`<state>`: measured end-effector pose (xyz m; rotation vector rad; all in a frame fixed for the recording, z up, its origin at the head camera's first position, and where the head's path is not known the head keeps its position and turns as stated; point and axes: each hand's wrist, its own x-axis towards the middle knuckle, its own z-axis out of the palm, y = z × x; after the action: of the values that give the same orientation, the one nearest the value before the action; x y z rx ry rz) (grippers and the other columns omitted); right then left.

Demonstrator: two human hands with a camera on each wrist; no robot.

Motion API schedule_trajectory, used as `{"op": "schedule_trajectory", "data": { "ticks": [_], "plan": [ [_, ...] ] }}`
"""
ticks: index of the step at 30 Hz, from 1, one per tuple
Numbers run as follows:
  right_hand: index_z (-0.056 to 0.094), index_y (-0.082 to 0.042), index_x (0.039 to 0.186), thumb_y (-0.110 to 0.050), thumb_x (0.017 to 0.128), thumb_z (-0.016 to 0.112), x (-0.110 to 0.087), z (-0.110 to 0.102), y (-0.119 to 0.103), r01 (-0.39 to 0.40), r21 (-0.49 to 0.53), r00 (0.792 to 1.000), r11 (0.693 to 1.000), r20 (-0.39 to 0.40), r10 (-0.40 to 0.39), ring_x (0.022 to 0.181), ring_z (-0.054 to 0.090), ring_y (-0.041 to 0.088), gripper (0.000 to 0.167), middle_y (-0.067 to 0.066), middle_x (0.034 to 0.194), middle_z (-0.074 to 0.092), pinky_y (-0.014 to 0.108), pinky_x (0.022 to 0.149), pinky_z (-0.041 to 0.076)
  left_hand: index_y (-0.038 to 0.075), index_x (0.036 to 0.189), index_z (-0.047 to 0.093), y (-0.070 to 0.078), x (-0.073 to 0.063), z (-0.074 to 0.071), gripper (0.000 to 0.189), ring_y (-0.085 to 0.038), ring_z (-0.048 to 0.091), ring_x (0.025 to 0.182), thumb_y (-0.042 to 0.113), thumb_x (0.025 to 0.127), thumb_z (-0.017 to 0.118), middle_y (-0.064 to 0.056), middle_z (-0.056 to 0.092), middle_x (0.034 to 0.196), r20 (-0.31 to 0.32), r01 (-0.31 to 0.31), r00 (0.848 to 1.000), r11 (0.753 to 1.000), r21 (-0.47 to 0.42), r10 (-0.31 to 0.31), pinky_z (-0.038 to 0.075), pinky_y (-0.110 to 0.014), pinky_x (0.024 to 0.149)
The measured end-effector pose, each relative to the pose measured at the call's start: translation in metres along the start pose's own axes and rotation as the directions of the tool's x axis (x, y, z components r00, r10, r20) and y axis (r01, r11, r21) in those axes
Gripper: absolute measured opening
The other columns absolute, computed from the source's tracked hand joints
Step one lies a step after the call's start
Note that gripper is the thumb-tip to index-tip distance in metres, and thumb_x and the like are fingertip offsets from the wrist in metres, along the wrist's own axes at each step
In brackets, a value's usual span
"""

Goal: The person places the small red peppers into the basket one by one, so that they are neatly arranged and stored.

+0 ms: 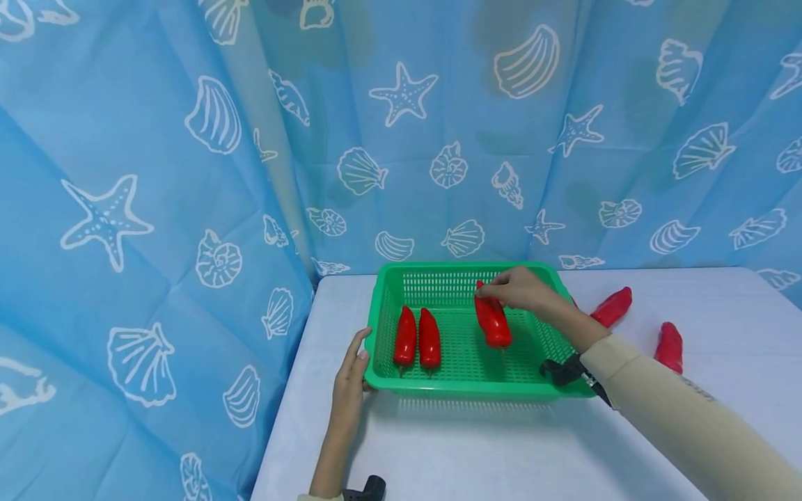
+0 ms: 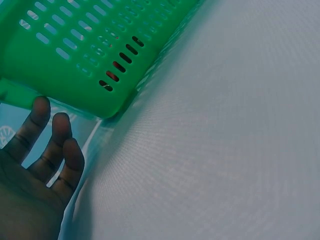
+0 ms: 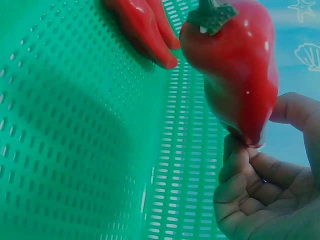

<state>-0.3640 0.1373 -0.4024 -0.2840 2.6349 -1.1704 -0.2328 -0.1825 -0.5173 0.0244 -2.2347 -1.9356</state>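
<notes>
My right hand (image 1: 519, 287) pinches a red pepper (image 1: 493, 323) near its pointed tip, over the right half of a green plastic basket (image 1: 476, 391). In the right wrist view this pepper (image 3: 240, 65) hangs with its green stem end away from the fingers. Two more red peppers, one (image 1: 405, 337) beside the other (image 1: 429, 341), lie side by side in the basket's left part, stems toward the front. At the basket's left rim, my left hand (image 1: 349, 372) touches the edge. The left wrist view shows its fingers (image 2: 61, 127) loosely extended near the rim.
On the white table (image 1: 476, 459), right of the basket, lie a red pepper (image 1: 612, 306) and another (image 1: 670, 346), partly behind the right sleeve (image 1: 683, 410). A blue shell-patterned curtain (image 1: 432, 209) hangs behind and at the left.
</notes>
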Motion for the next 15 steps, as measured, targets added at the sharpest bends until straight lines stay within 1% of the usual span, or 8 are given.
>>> {"op": "schedule_trajectory", "data": {
  "ticks": [1, 4, 6, 9, 10, 13, 15],
  "plan": [
    [0.075, -0.002, 0.109, -0.037, 0.094, 0.068, 0.001, 0.002, 0.000, -0.004, 0.002, 1.000, 1.000, 0.003, 0.004, 0.079, 0.052, 0.022, 0.039, 0.006, 0.089, 0.067, 0.033, 0.064, 0.045, 0.043, 0.147, 0.046, 0.000, 0.000, 0.000, 0.042, -0.021, 0.056, 0.080, 0.049, 0.106, 0.040, -0.007, 0.058, 0.112, -0.001, 0.000, 1.000, 1.000, 0.003, 0.000, 0.046, -0.033, 0.071],
    [0.076, -0.004, 0.106, -0.035, 0.095, 0.067, 0.004, 0.006, 0.001, -0.020, 0.007, 1.000, 1.000, 0.009, 0.020, 0.076, 0.048, 0.022, 0.035, 0.006, 0.088, 0.065, 0.033, 0.063, 0.043, 0.042, 0.147, 0.046, -0.001, -0.001, 0.000, 0.042, -0.020, 0.056, 0.080, 0.049, 0.106, 0.040, -0.007, 0.057, 0.111, 0.002, -0.001, 1.000, 1.000, 0.004, 0.001, 0.045, -0.033, 0.071],
    [0.076, -0.004, 0.103, -0.035, 0.095, 0.067, 0.006, 0.007, 0.001, -0.027, 0.006, 1.000, 1.000, 0.016, 0.027, 0.077, 0.049, 0.022, 0.033, 0.006, 0.087, 0.065, 0.034, 0.064, 0.043, 0.042, 0.147, 0.046, -0.001, -0.001, -0.001, 0.042, -0.021, 0.056, 0.080, 0.049, 0.106, 0.039, -0.008, 0.057, 0.111, 0.007, -0.003, 1.000, 1.000, 0.005, 0.003, 0.045, -0.033, 0.071],
    [0.076, -0.004, 0.102, -0.035, 0.096, 0.066, 0.009, 0.009, 0.000, -0.023, 0.006, 0.999, 1.000, 0.027, 0.022, 0.081, 0.053, 0.023, 0.033, 0.006, 0.088, 0.066, 0.034, 0.066, 0.045, 0.045, 0.147, 0.045, -0.001, -0.001, -0.001, 0.042, -0.021, 0.056, 0.083, 0.051, 0.106, 0.039, -0.001, 0.056, 0.124, 0.005, -0.003, 1.000, 1.000, 0.005, 0.003, 0.045, -0.034, 0.072],
    [0.076, -0.004, 0.102, -0.035, 0.096, 0.066, 0.009, 0.010, -0.001, -0.019, 0.003, 0.999, 1.000, 0.033, 0.019, 0.083, 0.055, 0.024, 0.033, 0.007, 0.088, 0.066, 0.034, 0.067, 0.046, 0.047, 0.146, 0.045, -0.001, -0.001, -0.001, 0.042, -0.022, 0.056, 0.083, 0.052, 0.105, 0.038, -0.001, 0.057, 0.124, 0.005, -0.003, 1.000, 1.000, 0.004, 0.003, 0.045, -0.034, 0.072],
    [0.075, -0.004, 0.107, -0.036, 0.096, 0.066, 0.012, 0.012, -0.003, -0.014, 0.006, 0.999, 1.000, 0.041, 0.014, 0.088, 0.059, 0.024, 0.035, 0.008, 0.095, 0.068, 0.037, 0.072, 0.049, 0.049, 0.145, 0.045, -0.001, 0.000, 0.000, 0.041, -0.023, 0.056, 0.085, 0.054, 0.105, 0.038, 0.002, 0.055, 0.130, 0.000, -0.003, 1.000, 1.000, 0.001, 0.003, 0.045, -0.034, 0.072],
    [0.074, -0.003, 0.111, -0.037, 0.096, 0.066, 0.014, 0.014, -0.003, -0.016, 0.003, 0.999, 1.000, 0.044, 0.016, 0.089, 0.060, 0.025, 0.038, 0.010, 0.100, 0.068, 0.039, 0.074, 0.050, 0.048, 0.145, 0.045, -0.003, 0.001, 0.000, 0.041, -0.023, 0.057, 0.087, 0.052, 0.105, 0.038, 0.001, 0.054, 0.134, 0.004, -0.009, 1.000, 1.000, -0.003, 0.009, 0.046, -0.035, 0.073]
  ]
}}
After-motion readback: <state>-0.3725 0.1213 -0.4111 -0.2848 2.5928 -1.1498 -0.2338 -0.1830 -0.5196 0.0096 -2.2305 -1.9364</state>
